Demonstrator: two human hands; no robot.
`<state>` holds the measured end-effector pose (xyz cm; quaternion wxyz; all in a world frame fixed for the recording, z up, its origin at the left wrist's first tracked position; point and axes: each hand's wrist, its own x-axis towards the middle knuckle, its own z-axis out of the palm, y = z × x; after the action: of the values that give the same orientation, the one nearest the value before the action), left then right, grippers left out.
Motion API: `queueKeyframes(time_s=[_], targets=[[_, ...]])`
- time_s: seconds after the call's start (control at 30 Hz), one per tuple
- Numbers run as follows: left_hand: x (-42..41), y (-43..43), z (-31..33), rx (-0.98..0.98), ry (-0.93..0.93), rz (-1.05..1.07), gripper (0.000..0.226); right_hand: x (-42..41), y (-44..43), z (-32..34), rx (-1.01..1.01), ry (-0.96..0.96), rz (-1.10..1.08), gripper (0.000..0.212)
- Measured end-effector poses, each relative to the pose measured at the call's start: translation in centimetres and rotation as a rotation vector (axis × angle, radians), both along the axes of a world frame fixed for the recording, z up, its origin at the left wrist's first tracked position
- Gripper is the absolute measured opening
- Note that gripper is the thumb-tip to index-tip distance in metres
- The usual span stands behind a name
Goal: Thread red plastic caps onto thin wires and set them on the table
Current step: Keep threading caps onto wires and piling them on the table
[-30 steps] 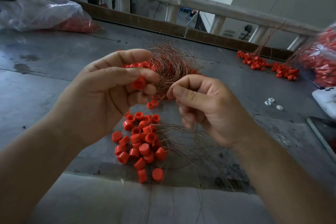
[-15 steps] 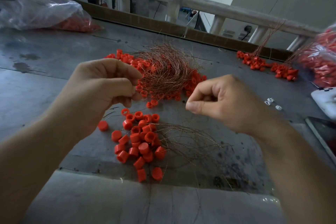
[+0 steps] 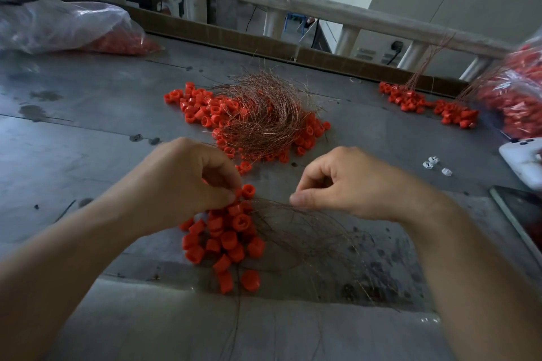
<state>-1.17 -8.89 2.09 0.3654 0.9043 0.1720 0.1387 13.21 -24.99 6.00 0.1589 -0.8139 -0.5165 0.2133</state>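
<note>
On the grey metal table [image 3: 88, 155], the biggest thing is the heap of finished capped wires [image 3: 258, 120] out past both hands. Closer to me is the pile of loose red caps [image 3: 228, 240], with a fan of bare thin wires [image 3: 316, 234] touching its right side. Left hand [image 3: 181, 182] has its fingers curled down at the top of that pile, tips against one cap [image 3: 248, 191], but I can't tell if it's actually pinched. Right hand [image 3: 346, 184] has thumb and forefinger closed on what looks like a single wire strand [image 3: 272, 200]. My guess is the caps are light, hard and a bit slick, so grab them by the side wall. The wire looks springy, so pinch near the tip or it'll buckle.
</note>
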Motion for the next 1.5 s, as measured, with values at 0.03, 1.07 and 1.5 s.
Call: queueKeyframes(time_s=[0.03,1.07,1.5], targets=[[0.0,-0.1,0.1,-0.002,-0.009,0.01,0.044,-0.1,0.0,0.1,0.017,0.012,-0.006,0.027],[2.2,3.5,-1.6,0.217,-0.012,0.403,0.02,0.6,0.9,-1.0,0.491,-0.18,-0.332,0.017],[0.6,2.2,0.4,-0.003,-0.339,0.443,0.023,2.5,1.9,-3.6,0.444,-0.222,-0.359,0.028]])
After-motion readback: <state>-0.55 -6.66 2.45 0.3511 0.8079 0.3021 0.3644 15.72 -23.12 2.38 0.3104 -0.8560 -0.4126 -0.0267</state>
